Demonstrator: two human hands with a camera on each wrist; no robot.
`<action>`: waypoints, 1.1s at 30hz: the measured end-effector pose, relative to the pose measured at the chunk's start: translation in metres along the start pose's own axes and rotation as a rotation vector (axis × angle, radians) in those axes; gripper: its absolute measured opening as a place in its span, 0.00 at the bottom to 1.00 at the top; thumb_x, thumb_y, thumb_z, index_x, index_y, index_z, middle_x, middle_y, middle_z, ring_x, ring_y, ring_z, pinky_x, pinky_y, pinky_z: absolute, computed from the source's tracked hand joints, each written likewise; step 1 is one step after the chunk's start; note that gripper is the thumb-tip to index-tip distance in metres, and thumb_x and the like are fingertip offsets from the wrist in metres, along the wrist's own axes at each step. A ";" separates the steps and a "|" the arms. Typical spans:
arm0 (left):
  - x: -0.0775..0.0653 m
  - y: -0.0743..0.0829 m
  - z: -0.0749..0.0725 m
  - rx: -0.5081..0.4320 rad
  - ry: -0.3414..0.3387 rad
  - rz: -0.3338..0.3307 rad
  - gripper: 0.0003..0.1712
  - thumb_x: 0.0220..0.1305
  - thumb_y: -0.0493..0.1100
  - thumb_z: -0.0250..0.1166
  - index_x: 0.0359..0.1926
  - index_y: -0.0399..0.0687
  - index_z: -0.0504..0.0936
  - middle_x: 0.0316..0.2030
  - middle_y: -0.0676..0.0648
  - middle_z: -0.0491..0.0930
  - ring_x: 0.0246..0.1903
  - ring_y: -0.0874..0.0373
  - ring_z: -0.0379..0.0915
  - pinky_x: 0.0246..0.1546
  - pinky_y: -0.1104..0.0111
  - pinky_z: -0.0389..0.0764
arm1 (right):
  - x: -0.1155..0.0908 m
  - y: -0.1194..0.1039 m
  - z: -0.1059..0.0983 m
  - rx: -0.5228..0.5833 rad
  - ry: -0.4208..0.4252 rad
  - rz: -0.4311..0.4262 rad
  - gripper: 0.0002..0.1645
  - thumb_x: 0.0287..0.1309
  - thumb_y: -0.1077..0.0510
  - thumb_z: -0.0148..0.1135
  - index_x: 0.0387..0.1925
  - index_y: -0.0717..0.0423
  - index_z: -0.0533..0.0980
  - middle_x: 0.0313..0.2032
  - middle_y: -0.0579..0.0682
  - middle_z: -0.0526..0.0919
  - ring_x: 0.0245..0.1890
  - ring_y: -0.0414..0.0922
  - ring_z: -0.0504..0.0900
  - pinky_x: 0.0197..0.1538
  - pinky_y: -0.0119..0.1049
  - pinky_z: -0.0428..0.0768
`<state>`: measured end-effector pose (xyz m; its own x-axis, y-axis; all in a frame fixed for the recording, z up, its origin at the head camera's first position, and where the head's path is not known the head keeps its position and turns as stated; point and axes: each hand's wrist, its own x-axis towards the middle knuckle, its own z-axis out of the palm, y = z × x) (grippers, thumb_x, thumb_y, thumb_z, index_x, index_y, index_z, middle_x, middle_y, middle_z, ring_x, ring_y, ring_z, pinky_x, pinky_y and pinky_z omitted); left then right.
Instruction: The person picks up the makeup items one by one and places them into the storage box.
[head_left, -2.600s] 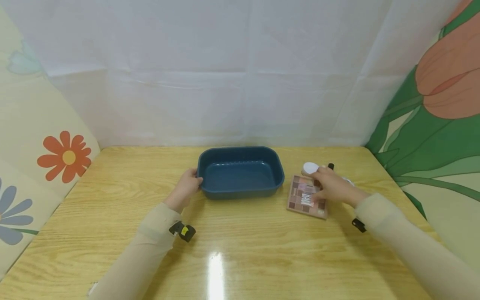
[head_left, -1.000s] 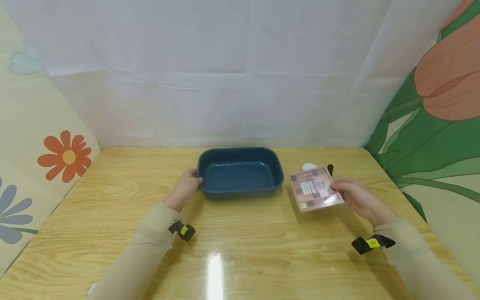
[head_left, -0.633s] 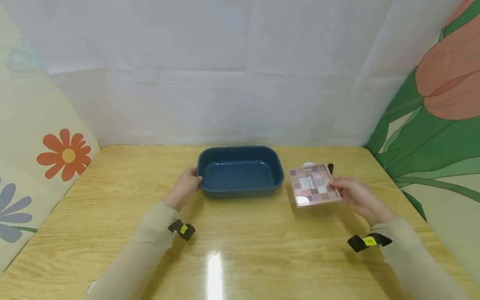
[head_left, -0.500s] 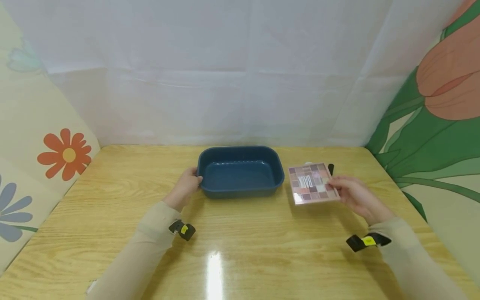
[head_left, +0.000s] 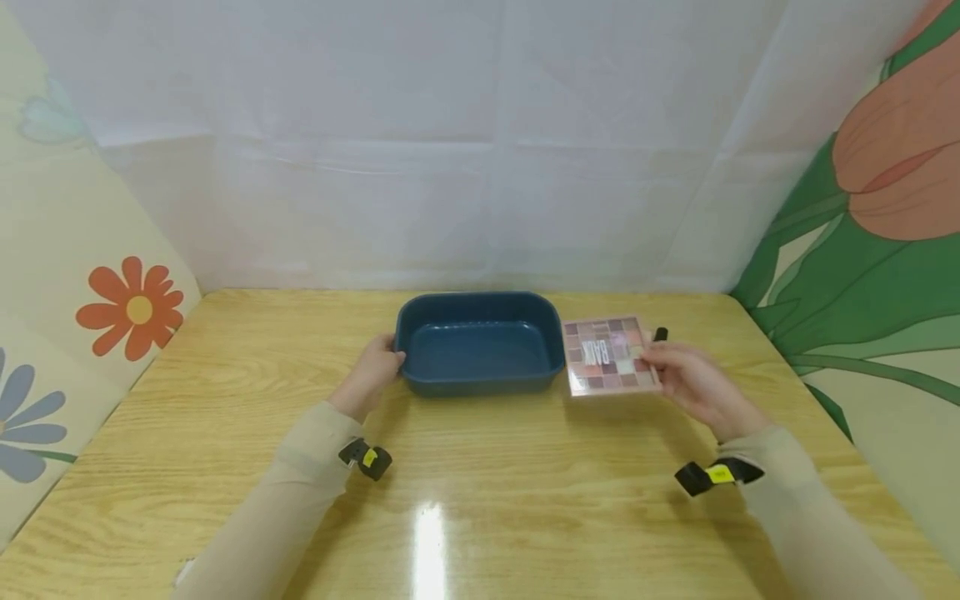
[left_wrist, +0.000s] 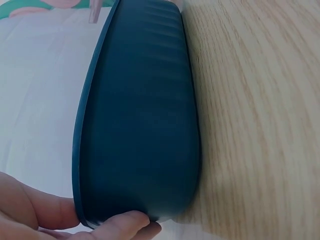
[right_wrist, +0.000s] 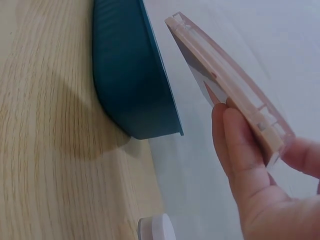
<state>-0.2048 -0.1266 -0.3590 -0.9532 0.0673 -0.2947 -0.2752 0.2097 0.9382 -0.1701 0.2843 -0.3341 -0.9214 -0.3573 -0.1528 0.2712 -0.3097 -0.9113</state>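
My left hand (head_left: 371, 373) grips the left end of a dark blue rectangular basin (head_left: 483, 387) standing on the table. In the left wrist view, its fingers (left_wrist: 125, 226) lie against the basin's end wall below the rim. My right hand (head_left: 697, 386) pinches the right edge of an eyeshadow palette (head_left: 609, 357), whose clear lid shows square pans in pinks and browns. In the right wrist view the palette is off the table, tilted, beside and higher than the basin's rim, with the thumb on one face and the fingers on the other. The basin's inside holds nothing visible.
Behind the palette, a black-capped item (head_left: 661, 334) shows partly. A small white-lidded jar (right_wrist: 157, 227) stands on the table in the right wrist view. The wooden table (head_left: 480, 500) ends at a white cloth backdrop (head_left: 480, 167). A small white scrap (head_left: 183, 572) lies near left.
My right hand took hold of the palette, lifted it off the table, and has carried it left to the basin's right side. My left hand stays on the basin.
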 end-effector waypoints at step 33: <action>0.001 0.001 0.001 0.000 0.010 0.008 0.27 0.72 0.28 0.37 0.69 0.21 0.49 0.68 0.26 0.54 0.67 0.37 0.56 0.66 0.52 0.64 | 0.026 0.002 0.049 -0.098 0.093 0.030 0.29 0.71 0.67 0.42 0.66 0.80 0.50 0.39 0.49 0.84 0.41 0.40 0.83 0.46 0.30 0.83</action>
<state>-0.2057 -0.1253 -0.3587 -0.9565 0.0591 -0.2856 -0.2679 0.2094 0.9404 -0.1799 0.2306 -0.3213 -0.9364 -0.2807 -0.2107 0.2744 -0.2114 -0.9381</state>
